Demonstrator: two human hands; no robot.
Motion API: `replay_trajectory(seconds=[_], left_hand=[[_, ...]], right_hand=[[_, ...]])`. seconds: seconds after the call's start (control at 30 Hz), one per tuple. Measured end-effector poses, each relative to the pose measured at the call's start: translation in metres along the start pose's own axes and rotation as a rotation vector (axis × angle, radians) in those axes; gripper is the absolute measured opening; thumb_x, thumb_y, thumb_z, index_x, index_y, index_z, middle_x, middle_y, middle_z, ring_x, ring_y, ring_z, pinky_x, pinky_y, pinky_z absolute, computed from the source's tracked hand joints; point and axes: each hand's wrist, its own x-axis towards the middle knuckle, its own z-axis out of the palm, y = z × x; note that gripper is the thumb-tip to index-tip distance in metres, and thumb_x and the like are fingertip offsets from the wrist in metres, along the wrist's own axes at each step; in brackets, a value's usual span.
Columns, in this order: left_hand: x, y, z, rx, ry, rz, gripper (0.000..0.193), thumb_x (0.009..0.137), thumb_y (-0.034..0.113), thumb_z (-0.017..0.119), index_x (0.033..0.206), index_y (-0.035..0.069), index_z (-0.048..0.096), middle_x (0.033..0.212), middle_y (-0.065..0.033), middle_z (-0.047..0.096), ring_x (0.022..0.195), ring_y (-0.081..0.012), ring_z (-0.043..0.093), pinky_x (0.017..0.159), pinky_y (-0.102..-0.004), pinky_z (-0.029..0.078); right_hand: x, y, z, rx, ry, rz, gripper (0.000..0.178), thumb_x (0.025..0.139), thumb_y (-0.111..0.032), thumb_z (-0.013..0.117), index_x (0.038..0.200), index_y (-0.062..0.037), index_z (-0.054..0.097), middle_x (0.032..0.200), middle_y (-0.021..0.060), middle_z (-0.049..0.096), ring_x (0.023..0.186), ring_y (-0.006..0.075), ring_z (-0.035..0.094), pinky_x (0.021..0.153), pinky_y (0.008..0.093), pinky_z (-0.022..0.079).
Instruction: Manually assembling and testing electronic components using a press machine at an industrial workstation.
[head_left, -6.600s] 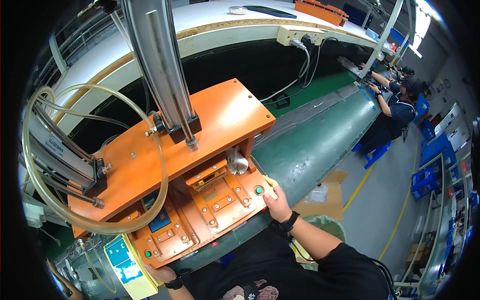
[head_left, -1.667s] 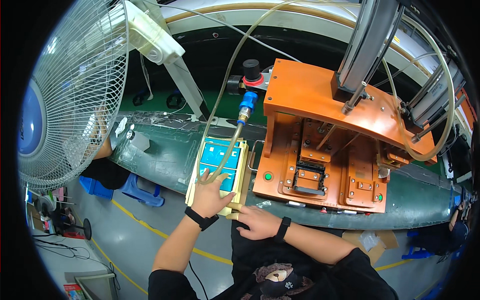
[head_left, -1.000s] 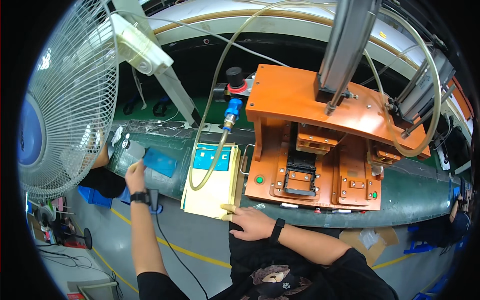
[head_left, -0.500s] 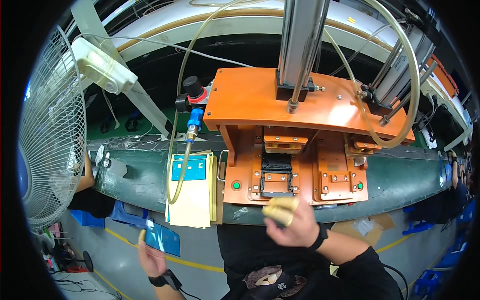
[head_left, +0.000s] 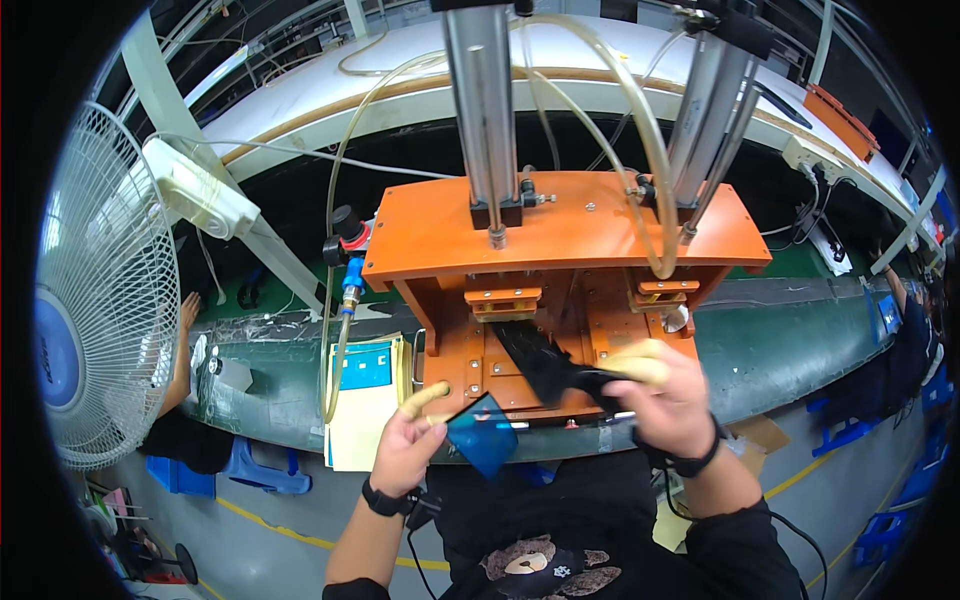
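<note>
Person's left hand [head_left: 405, 455] pinches a translucent blue sheet [head_left: 483, 437] by one edge in front of the orange press [head_left: 570, 215], right hand [head_left: 675, 408], blurred, grips one end of a black part [head_left: 540, 365] slanting over the press bed, pale yellow sheets [head_left: 362, 432] stacked left.

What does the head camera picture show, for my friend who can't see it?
A person's left hand holds a see-through blue sheet and the right hand a blurry black part, in front of an orange machine. A big fan is at the left.
</note>
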Motion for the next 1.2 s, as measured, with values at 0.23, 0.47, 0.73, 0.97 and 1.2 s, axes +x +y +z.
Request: replay_trajectory(seconds=[0.23,0.47,0.73,0.97,1.2], left_hand=[[0.103,0.024,0.02,0.433,-0.098,0.081,0.053,0.09,0.003,0.061,0.136,-0.003,0.036,0.112,-0.0141,0.063,0.106,-0.0167,0.06,0.093,-0.028,0.047],[0.155,0.033,0.037,0.86,-0.096,0.096,0.042,0.085,0.008,0.065,0.124,-0.003,0.053,0.112,-0.0128,0.066,0.106,-0.0206,0.062,0.091,-0.0308,0.048],[0.194,0.013,-0.007,1.449,0.026,0.117,0.037,0.087,0.021,0.063,0.12,0.005,0.058,0.123,-0.0166,0.06,0.116,-0.032,0.054,0.1,-0.0343,0.044],[0.214,-0.003,-0.043,1.572,-0.083,0.13,0.049,0.095,0.02,0.052,0.14,0.01,0.034,0.139,-0.011,0.048,0.125,-0.0267,0.047,0.106,-0.0324,0.038],[0.251,0.013,-0.01,1.551,-0.039,0.087,0.047,0.094,0.019,0.054,0.138,0.01,0.038,0.137,-0.0103,0.05,0.123,-0.0258,0.049,0.105,-0.033,0.039]], right_hand=[[-0.113,0.03,-0.125,0.736,0.833,0.461,0.033,0.101,-0.032,0.044,0.11,-0.0043,0.06,0.098,0.0104,0.068,0.078,0.0212,0.066,0.072,0.0348,0.054],[-0.266,0.166,-0.173,1.019,1.459,0.51,0.032,0.098,-0.038,0.051,0.103,-0.0085,0.062,0.098,0.006,0.068,0.089,0.0198,0.066,0.069,0.0314,0.05],[-0.268,0.291,-0.173,0.956,1.465,0.686,0.042,0.1,-0.04,0.044,0.11,-0.0026,0.06,0.107,0.0127,0.067,0.076,0.0189,0.058,0.068,0.0308,0.047],[-0.126,0.364,-0.166,0.884,0.738,1.148,0.033,0.1,-0.031,0.044,0.123,-0.0074,0.049,0.106,0.0159,0.066,0.091,0.0256,0.067,0.072,0.035,0.055],[-0.107,0.363,-0.164,0.355,0.547,1.252,0.032,0.096,-0.023,0.048,0.121,-0.0048,0.054,0.084,0.0153,0.068,0.053,0.0183,0.063,0.041,0.0253,0.047]])
